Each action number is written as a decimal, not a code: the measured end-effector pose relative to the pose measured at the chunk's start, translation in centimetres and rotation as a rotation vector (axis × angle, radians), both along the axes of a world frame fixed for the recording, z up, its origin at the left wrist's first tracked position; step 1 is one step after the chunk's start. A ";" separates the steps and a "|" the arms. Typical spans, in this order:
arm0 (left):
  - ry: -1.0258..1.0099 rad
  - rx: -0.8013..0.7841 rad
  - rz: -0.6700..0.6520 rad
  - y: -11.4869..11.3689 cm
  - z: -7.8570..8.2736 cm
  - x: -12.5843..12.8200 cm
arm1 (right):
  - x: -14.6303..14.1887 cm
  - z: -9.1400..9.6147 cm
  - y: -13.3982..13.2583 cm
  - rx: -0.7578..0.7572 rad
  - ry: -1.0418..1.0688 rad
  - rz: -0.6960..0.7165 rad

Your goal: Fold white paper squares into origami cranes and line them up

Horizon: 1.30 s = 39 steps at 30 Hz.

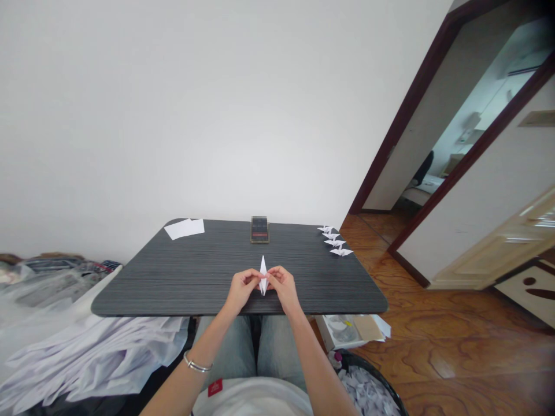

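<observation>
A narrow folded white paper (263, 267), pointed at the top and split into points at the bottom, stands between my hands above the front middle of the dark table (173, 283). My left hand (243, 287) pinches its left side between thumb and fingers. From the other side my right hand (281, 284) pinches it at about the same height. Several folded white paper cranes (341, 252) sit in a row along the table's right edge. White paper sheets (185, 229) lie at the back left corner.
A phone (259, 229) on a stand is at the table's back middle, near the white wall (243, 115). Below the right front edge are a box (340, 332) and a black bag (381, 378) of paper scraps. White cloth (99, 352) is piled at the left.
</observation>
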State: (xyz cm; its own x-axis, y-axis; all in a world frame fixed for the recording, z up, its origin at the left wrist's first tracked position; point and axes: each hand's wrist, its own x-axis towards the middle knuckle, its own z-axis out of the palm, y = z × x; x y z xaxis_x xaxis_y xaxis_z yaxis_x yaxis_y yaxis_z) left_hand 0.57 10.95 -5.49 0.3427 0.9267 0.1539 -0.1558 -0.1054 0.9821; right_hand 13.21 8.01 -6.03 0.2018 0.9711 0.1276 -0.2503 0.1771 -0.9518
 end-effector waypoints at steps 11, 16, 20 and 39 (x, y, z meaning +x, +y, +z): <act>0.022 0.003 -0.052 -0.2 0.2 0.1 | 0.1 -0.8 0.2 0.033 -0.045 -0.109; 0.030 -0.008 -0.026 0.0 0.1 0.1 | 0.1 -0.6 0.1 0.032 -0.077 -0.127; 0.017 -0.009 -0.012 0.1 0.0 0.0 | 0.0 -0.6 0.0 0.020 -0.090 -0.128; 0.042 0.051 0.109 0.2 0.0 0.0 | 0.1 -0.8 -0.1 0.047 -0.063 -0.078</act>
